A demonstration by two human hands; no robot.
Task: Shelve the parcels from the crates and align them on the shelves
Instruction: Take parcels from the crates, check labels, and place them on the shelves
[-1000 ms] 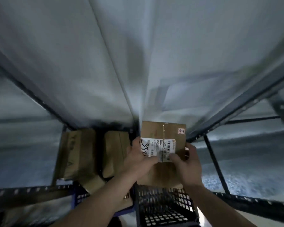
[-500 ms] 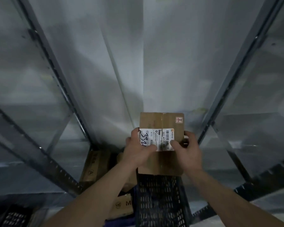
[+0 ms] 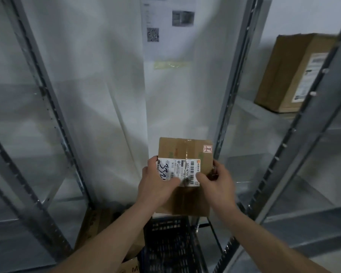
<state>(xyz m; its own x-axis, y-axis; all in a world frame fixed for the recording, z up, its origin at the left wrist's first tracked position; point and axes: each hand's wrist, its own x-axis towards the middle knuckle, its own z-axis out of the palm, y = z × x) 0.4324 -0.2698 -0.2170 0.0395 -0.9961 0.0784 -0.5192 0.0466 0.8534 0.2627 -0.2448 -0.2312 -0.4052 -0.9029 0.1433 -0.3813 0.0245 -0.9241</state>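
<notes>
Both hands, left (image 3: 158, 186) and right (image 3: 218, 187), clamp parcel (image 3: 185, 152) by side edges. Small stiff cardboard, likely light; side grip suits sliding onto shelf (image 3: 250, 115).

We see a small brown cardboard box (image 3: 185, 152) with a white sticker, held up in the air above a dark plastic crate (image 3: 169, 245)

matt cardboard parcel (image 3: 185, 152), galvanised metal uprights (image 3: 231, 91)
</notes>
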